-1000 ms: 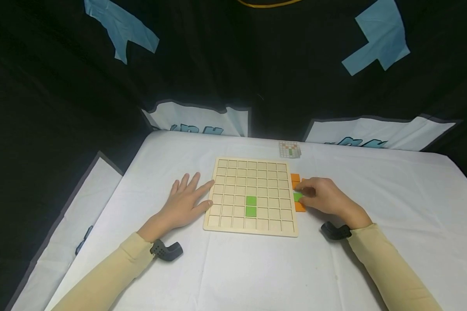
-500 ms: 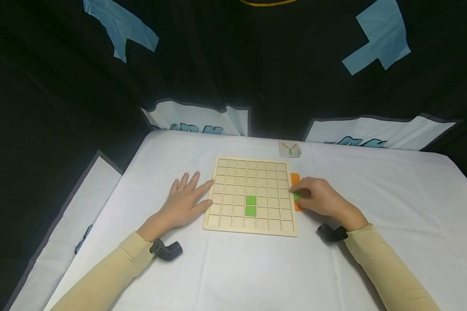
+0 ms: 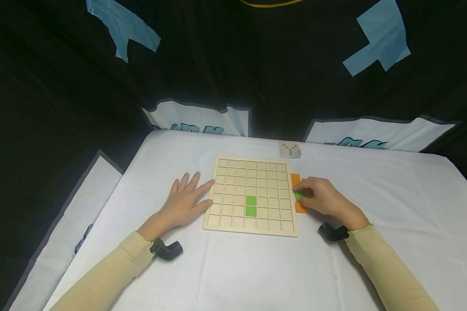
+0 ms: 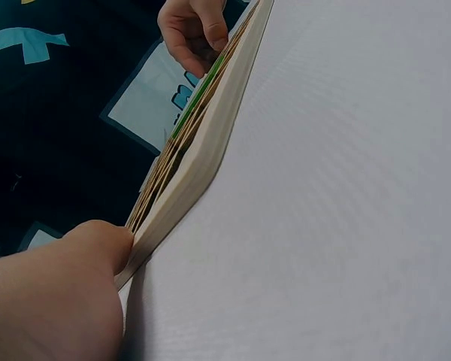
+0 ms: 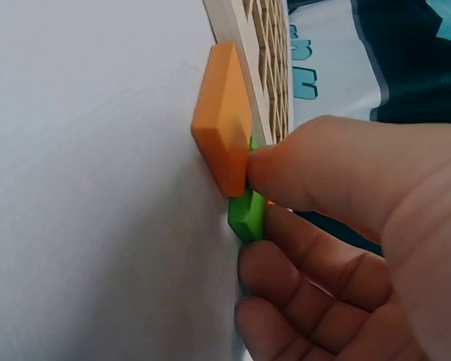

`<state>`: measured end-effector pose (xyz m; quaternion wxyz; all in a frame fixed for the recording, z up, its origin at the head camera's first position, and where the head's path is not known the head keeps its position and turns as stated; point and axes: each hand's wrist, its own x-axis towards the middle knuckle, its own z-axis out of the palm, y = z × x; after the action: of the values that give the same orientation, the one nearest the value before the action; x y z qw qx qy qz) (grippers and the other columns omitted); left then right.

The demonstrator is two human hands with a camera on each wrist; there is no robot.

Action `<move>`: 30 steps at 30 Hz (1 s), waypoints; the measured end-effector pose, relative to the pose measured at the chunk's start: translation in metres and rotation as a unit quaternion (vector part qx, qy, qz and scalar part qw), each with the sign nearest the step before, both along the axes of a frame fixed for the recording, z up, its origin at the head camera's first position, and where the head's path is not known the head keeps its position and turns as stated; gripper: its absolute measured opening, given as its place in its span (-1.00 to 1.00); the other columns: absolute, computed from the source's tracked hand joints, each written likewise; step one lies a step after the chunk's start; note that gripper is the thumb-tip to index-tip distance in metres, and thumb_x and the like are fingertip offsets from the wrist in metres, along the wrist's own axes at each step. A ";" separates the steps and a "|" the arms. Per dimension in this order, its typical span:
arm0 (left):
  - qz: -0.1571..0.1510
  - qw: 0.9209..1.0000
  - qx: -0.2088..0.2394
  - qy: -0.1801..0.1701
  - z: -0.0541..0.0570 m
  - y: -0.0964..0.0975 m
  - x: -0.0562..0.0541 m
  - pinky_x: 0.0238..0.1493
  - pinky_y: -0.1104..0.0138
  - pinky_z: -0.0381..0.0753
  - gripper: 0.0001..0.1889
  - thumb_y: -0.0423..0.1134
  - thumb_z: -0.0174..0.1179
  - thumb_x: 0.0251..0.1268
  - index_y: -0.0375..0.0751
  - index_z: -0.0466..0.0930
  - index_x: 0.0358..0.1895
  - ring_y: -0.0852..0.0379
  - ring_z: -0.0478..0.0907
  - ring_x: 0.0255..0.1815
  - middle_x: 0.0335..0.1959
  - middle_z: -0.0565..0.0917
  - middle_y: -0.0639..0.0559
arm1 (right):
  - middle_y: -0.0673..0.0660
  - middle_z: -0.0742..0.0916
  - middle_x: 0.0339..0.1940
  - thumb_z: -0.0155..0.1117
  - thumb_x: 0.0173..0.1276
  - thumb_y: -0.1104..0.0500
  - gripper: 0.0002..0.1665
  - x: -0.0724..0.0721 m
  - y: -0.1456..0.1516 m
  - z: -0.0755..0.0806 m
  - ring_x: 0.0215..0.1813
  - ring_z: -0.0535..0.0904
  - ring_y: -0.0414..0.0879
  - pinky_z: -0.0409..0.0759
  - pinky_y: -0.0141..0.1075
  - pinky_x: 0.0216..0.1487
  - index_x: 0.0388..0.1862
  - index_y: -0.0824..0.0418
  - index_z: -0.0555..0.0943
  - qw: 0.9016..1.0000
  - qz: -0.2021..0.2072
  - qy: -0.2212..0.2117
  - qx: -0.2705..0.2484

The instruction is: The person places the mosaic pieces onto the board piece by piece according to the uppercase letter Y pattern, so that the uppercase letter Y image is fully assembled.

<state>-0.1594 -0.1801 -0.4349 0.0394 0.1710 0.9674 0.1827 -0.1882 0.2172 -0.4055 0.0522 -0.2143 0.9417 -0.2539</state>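
A square wooden grid board (image 3: 262,190) lies on the white table. Two green tiles (image 3: 251,206) sit in its cells, one above the other. My left hand (image 3: 184,203) is spread flat at the board's left edge, with index finger and thumb touching it. To the right of the board, my right hand (image 3: 323,198) pinches a loose green tile (image 5: 246,218) between thumb and fingers. A near orange tile (image 5: 225,113) stands out beside the thumb in the right wrist view. More orange (image 3: 295,178) shows just past the fingers, partly hidden by the hand.
A small stack of pattern cards (image 3: 289,150) lies behind the board, the top one printed with a coloured grid. Black cloth (image 3: 276,86) hangs behind the table. White cloth (image 3: 381,134) with blue lettering shows beyond the back edge.
My right hand has shifted slightly left, its fingertips reaching nearer the board edge, then a little back right, with the tiles moving slightly. The left hand stays in place.
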 end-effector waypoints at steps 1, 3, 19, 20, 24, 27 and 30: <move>0.000 1.000 -0.001 0.000 0.000 0.000 0.000 0.57 -0.39 -0.26 -0.34 0.11 0.02 0.52 0.03 0.21 0.60 -0.48 -0.24 0.67 0.66 -0.02 -0.38 | 0.18 0.76 -0.19 0.38 0.10 0.45 -0.62 0.000 0.000 0.000 -0.24 0.52 -0.06 0.53 -0.27 -0.19 -0.04 0.36 0.75 1.000 0.001 -0.002 0.000; 0.001 1.000 -0.001 -0.001 -0.001 0.000 0.000 0.57 -0.39 -0.26 -0.34 0.11 0.02 0.53 0.04 0.21 0.61 -0.48 -0.24 0.67 0.66 -0.02 -0.38 | 0.16 0.75 -0.21 0.38 0.08 0.45 -0.61 0.001 0.000 0.000 -0.25 0.51 -0.07 0.51 -0.29 -0.19 -0.05 0.36 0.76 1.000 0.004 -0.001 0.001; 0.000 1.000 -0.001 0.002 0.000 0.001 0.000 0.57 -0.39 -0.25 -0.33 0.12 0.02 0.52 0.03 0.22 0.60 -0.48 -0.24 0.67 0.66 -0.02 -0.38 | 0.14 0.77 -0.23 0.42 0.08 0.43 -0.64 0.002 0.001 0.000 -0.27 0.49 -0.10 0.48 -0.33 -0.21 -0.08 0.34 0.78 1.000 0.012 0.015 0.007; 0.001 1.000 0.000 0.002 0.000 0.001 0.000 0.57 -0.39 -0.26 -0.33 0.12 0.02 0.52 0.02 0.22 0.60 -0.48 -0.24 0.67 0.66 -0.02 -0.38 | 0.13 0.77 -0.24 0.42 0.08 0.43 -0.65 0.002 0.001 0.000 -0.27 0.49 -0.10 0.47 -0.34 -0.22 -0.08 0.34 0.78 1.000 0.012 0.014 0.007; 0.001 1.000 0.004 0.001 0.000 0.001 0.001 0.57 -0.39 -0.26 -0.34 0.12 0.02 0.52 0.02 0.22 0.60 -0.48 -0.25 0.67 0.66 -0.02 -0.38 | 0.13 0.76 -0.25 0.44 0.08 0.41 -0.65 0.003 0.001 0.001 -0.28 0.48 -0.10 0.46 -0.35 -0.24 -0.09 0.35 0.78 1.000 0.012 0.017 0.007; 0.001 1.000 0.003 0.000 0.000 0.000 0.000 0.57 -0.38 -0.27 -0.34 0.12 0.02 0.52 0.03 0.22 0.60 -0.48 -0.25 0.67 0.66 -0.02 -0.37 | 0.12 0.76 -0.26 0.44 0.08 0.40 -0.65 0.003 0.002 0.002 -0.29 0.48 -0.11 0.45 -0.34 -0.24 -0.09 0.34 0.78 1.000 0.010 0.019 0.009; 0.001 1.000 0.002 0.000 0.000 0.000 0.000 0.57 -0.38 -0.27 -0.34 0.12 0.02 0.52 0.03 0.22 0.60 -0.48 -0.25 0.67 0.67 -0.02 -0.37 | 0.12 0.76 -0.26 0.44 0.08 0.39 -0.66 0.003 0.001 0.003 -0.28 0.48 -0.10 0.46 -0.33 -0.24 -0.09 0.34 0.78 1.000 0.007 0.019 0.009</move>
<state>-0.1591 -0.1799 -0.4350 0.0384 0.1698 0.9674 0.1842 -0.1855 0.2185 -0.4028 0.0381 -0.2257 0.9433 -0.2405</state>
